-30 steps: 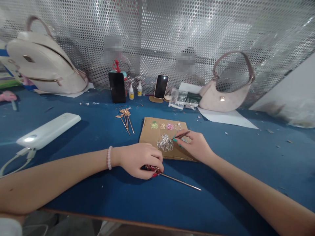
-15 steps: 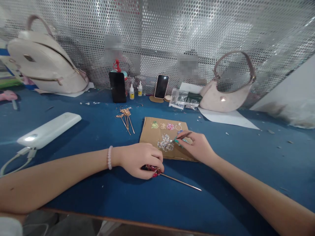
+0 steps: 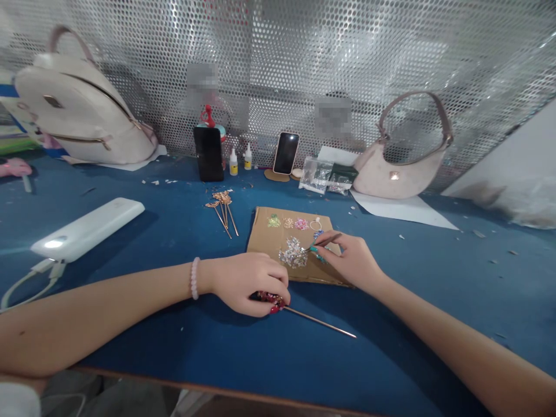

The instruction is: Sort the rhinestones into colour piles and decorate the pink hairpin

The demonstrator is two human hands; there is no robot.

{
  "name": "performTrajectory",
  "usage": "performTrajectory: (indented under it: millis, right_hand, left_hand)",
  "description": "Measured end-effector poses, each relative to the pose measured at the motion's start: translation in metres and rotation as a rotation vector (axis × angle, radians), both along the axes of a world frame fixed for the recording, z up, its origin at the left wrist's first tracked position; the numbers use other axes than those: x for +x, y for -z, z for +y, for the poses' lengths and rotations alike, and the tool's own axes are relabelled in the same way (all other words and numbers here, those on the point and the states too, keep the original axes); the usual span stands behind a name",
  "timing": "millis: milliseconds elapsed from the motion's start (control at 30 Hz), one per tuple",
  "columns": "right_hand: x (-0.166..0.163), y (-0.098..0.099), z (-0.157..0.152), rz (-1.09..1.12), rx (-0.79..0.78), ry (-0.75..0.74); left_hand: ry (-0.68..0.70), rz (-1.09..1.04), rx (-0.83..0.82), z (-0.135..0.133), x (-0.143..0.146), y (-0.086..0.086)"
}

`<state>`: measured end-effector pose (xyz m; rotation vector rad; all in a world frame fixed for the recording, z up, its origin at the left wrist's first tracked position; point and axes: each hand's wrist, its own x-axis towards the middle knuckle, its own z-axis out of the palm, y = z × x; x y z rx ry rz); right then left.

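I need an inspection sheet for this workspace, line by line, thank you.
Surface: blue table, small scraps scattered.
Job's things: cardboard with bead piles; hair stick; thin tool.
Clutter: spare sticks, dark phone, second phone, glue bottles, plastic bags.
Grippers: left hand shut on hair stick; right hand pinches thin tool at silver pile.
Cables: white cable at white device.
Surroundings: perforated metal wall, backpack, handbag.

A single camera sits on the person's head, above the near edge of the table (image 3: 243, 362), facing forward and down. The cardboard sheet (image 3: 264, 246) lies close, at mid-frame; beyond it, the perforated metal screen (image 3: 347, 52) closes the view.
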<state>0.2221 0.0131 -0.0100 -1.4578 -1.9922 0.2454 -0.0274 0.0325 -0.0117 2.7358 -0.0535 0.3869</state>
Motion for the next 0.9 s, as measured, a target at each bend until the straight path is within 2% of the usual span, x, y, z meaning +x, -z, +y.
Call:
performTrajectory:
  millis: [367,667,900]
  right_hand:
    - [-0.0026,-0.0026,-0.0054,-0.030,0.014,-0.103]
    - [0.0013,-0.0055,-0.0049,-0.039,0.020,-0.044]
    - [-0.0032,-0.0043,-0.0049,-0.032,-0.011,-0.058]
  left_hand:
    - [-0.007,0.006,0.007,0.0006,-0.0009,-0.0007]
    - [-0.005,0.001,0.004,-0.0001,-0.0010,-0.0007]
    - [-0.006,0.006,0.001,0.0007,-0.0001,-0.0007]
